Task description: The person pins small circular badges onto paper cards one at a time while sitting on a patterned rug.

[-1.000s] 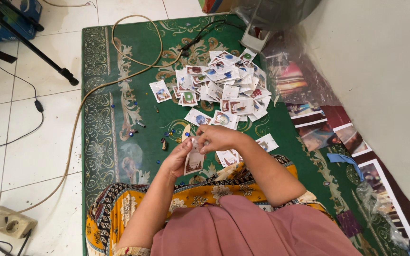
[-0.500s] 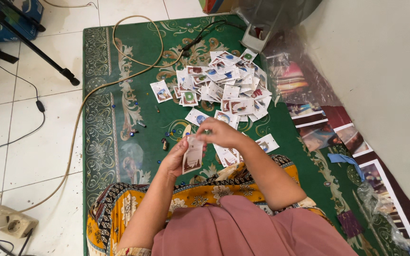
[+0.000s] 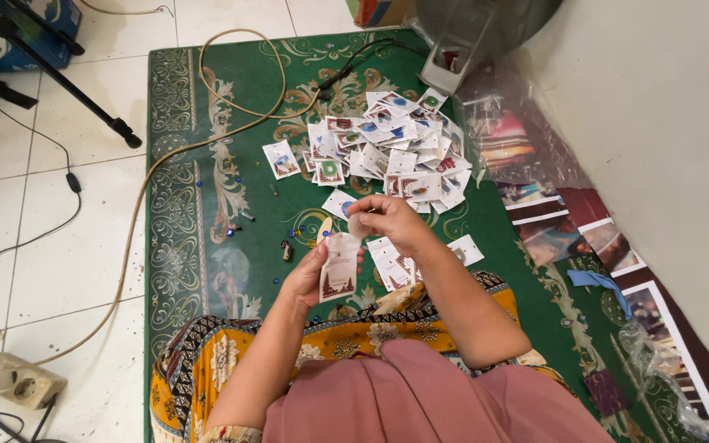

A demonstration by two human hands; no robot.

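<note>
**Small packet held in both hands above a green rug**

A green patterned rug (image 3: 207,164) covers the white tiled floor (image 3: 59,221), running from the person's lap up to a grey plastic container (image 3: 453,57) at the far edge. Along the right side, beside the pale wall (image 3: 658,123), lie printed sheets (image 3: 560,234) and crumpled clear plastic wrap (image 3: 519,139). A beige cable (image 3: 166,156) loops across the rug's left half and runs down toward a white power strip (image 3: 14,379) on the tiles. A black stand leg (image 3: 67,86) crosses the upper left corner.

In the middle of the rug sits a spread heap of small printed packets (image 3: 404,148), white with coloured pictures, overlapping one another; a few lie apart from it, one to the left (image 3: 281,158) and one to the right near the person's forearm (image 3: 465,248). Small dark bits are scattered on the rug to the left of the hands.

The person sits with a yellow patterned cloth (image 3: 354,336) over the lap. The left hand (image 3: 309,275) cups a small white packet (image 3: 340,267) from below, fingers curled round its lower part. The right hand (image 3: 387,221) pinches the packet's top edge between thumb and fingertips; whether anything small is held there too is hard to tell. The packet stands roughly upright, just in front of the lap and near the heap's closest edge.
</note>
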